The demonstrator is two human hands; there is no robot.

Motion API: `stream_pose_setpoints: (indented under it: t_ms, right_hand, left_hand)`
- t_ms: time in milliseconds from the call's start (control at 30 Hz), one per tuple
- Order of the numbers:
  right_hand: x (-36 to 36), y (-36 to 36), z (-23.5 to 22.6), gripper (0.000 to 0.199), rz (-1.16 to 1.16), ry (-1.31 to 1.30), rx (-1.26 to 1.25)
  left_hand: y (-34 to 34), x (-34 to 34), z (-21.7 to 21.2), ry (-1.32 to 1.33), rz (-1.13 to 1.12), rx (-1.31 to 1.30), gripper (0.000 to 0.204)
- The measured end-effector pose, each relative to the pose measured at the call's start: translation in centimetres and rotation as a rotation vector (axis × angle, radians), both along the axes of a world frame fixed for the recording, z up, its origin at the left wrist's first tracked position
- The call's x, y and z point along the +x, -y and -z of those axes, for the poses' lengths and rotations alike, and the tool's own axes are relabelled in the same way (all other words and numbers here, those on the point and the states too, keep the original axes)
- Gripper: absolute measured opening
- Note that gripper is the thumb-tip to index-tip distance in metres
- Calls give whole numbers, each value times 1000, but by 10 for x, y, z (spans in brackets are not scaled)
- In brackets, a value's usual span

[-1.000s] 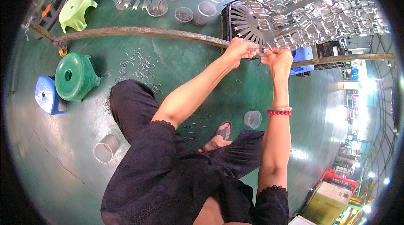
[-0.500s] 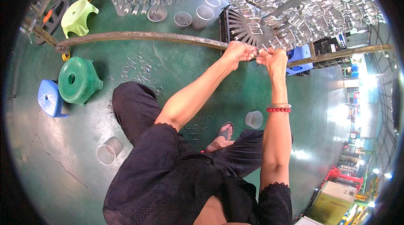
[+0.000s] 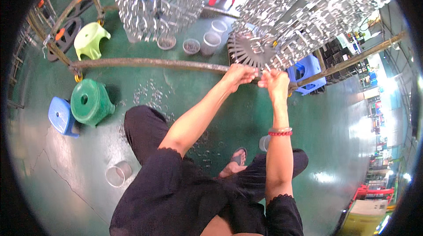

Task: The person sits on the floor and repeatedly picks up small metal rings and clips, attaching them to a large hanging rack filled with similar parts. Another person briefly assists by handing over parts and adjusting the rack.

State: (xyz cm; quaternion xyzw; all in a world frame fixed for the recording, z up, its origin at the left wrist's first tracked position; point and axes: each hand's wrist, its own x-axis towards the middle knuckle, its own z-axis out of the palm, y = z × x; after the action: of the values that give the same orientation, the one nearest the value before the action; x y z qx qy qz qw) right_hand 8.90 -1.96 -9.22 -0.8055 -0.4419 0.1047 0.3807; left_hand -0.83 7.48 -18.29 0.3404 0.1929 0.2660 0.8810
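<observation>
Both arms reach forward to the bottom of a big hanging cluster of shiny bent metal pieces [image 3: 317, 20]. My left hand [image 3: 241, 76] is closed, its fingertips pinched together beside a fan of flat metal strips [image 3: 252, 51]. Close by on its right, my right hand [image 3: 276, 82] is also closed, thumb against fingers. Whatever the fingertips hold is too small and blurred to make out. A second hanging cluster [image 3: 158, 2] of similar metal pieces is farther left.
A rusty metal bar [image 3: 154, 63] crosses before me. Clear plastic cups [image 3: 211, 42] stand beyond it; another cup [image 3: 118, 174] lies left. Plastic stools in green [image 3: 91, 103], blue [image 3: 61, 116] and lime [image 3: 91, 40] are at left. Small metal bits [image 3: 152, 97] litter the green floor.
The whole view has shifted, so the clusters, bar and stools appear lower. My hands stay close together at the cluster's lower end, fingers still closed.
</observation>
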Motion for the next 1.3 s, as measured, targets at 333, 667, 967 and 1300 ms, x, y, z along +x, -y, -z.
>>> stream_pose_setpoints:
  t_ms: [333,667,967,1300]
  right_hand:
    - [-15,29,-39,28,45,20,191]
    - [6,7,-64,26,15,258,416]
    - [16,2,-59,21,-13,362,474]
    - [-25,30,-77,41,-235,-437,445]
  left_hand:
    - [-1,-5,-14,-91,80,-22,19]
    - [4,-7,-23,-145,74,-20,20]
    - [2,-3,-25,-155,103,-6,21]
    - [5,4,-15,250,37,-183,42]
